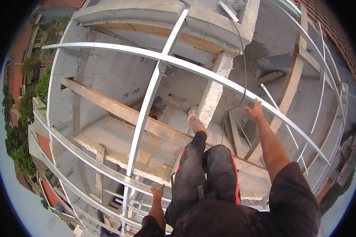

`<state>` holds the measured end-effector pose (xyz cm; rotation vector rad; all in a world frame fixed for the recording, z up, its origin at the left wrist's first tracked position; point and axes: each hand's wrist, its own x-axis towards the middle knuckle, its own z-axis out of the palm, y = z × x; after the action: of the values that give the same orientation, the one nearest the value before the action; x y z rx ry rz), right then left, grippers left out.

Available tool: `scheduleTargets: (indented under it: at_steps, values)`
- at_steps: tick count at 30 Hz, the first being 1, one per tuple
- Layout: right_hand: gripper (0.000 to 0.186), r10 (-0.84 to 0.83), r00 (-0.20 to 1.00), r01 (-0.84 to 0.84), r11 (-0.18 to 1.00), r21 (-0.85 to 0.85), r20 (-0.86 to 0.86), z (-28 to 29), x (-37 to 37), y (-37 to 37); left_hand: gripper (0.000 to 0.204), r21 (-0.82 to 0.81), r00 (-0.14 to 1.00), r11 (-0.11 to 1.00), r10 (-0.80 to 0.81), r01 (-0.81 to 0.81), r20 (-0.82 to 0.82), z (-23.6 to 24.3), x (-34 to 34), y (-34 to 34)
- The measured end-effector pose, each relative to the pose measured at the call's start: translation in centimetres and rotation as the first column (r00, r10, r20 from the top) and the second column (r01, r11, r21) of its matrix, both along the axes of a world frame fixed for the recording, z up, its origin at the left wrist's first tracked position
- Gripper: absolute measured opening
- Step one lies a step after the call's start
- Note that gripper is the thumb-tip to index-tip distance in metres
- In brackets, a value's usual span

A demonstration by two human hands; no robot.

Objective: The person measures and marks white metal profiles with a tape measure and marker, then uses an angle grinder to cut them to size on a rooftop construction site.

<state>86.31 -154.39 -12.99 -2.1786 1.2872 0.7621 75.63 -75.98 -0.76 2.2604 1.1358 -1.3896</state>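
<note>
My right hand (255, 111) reaches out to a long silver metal beam (221, 79). Its thumb and fingers are spread, and the fingertips overlap the beam's lower edge; whether they press on it I cannot tell. Lower down, my left hand (158, 192) is beside a silver rail (118, 176), its fingers apart and nothing seen in them. A second metal beam (146, 106) crosses the first, with a small bracket (162, 68) at the joint. My sandalled foot (197, 124) is at the near end of a rough concrete beam (215, 89).
Below the frame lies a deep space between block walls (106, 75). A wooden plank (118, 108) spans it, and another timber (292, 85) stands at right. A grey cable (243, 51) hangs down. Deep below, a person (157, 108) is partly visible. Tiled roof (340, 35) borders the upper right.
</note>
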Motion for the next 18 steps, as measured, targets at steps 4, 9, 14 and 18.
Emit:
scheduleTargets:
  at_steps: [4, 9, 14, 18]
  values:
    - [0.122, 0.004, 0.999, -0.002, 0.998, 0.069, -0.036, -0.2, -0.4, -0.7, 0.126, -0.06, 0.982, 0.986, 0.147, -0.155, -0.119, 4.8, 1.0, -0.8]
    - [0.123, -0.019, 1.0, 0.021, 0.995, 0.1, -0.025, -0.1, 0.0, -0.5, 0.118, -0.111, 0.964, 0.979, 0.145, -0.173, -0.224, 12.3, 7.2, -10.0]
    - [0.124, -0.009, 0.998, 0.017, 0.992, 0.125, -0.061, 0.4, 0.6, -0.8, 0.113, -0.271, 0.96, 0.962, -0.116, 0.044, -0.256, 8.3, 6.6, -9.2]
    - [0.125, -0.028, 1.0, 0.03, 0.992, 0.12, -0.012, -0.5, -0.7, -0.7, 0.113, -0.419, 0.972, 0.904, -0.172, 0.091, -0.159, 6.2, 6.3, -7.7]
